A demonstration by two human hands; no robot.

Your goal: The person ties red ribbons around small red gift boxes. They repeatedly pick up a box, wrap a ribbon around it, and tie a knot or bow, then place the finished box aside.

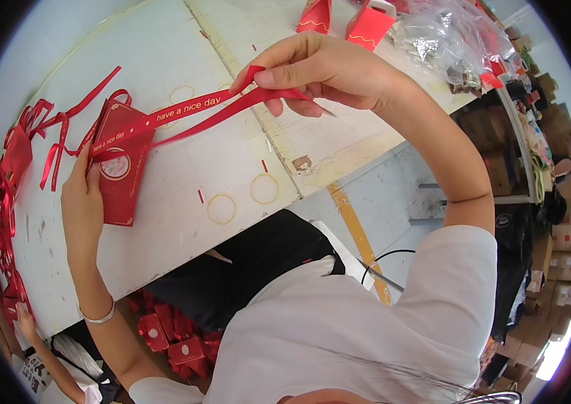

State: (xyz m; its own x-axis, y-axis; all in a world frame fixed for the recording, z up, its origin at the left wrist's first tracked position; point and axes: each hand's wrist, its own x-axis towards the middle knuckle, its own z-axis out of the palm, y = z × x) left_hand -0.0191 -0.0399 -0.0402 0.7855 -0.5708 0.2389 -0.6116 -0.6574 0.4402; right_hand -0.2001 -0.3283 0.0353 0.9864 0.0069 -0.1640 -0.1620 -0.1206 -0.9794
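Observation:
My left hand (83, 194) grips the left edge of a red gift box (126, 187) with a round pale emblem, pinching a red ribbon against it. The box rests on the white table. From there the printed ribbon (189, 110) runs up to the right in two strands. My right hand (300, 76) holds the ribbon's other end between thumb and fingers, raised above the table. A thin pointed metal tip (327, 112) sticks out below its fingers; the rest of that tool is hidden in the hand.
Yellow rubber bands (221, 209) and red scraps lie on the white table (189, 171). Ribboned red boxes (15, 156) are at the far left, two open red boxes (371, 25) and clear plastic (447, 40) at the top. More boxes (187, 351) lie below. A co-worker's hand (26, 323) is lower left.

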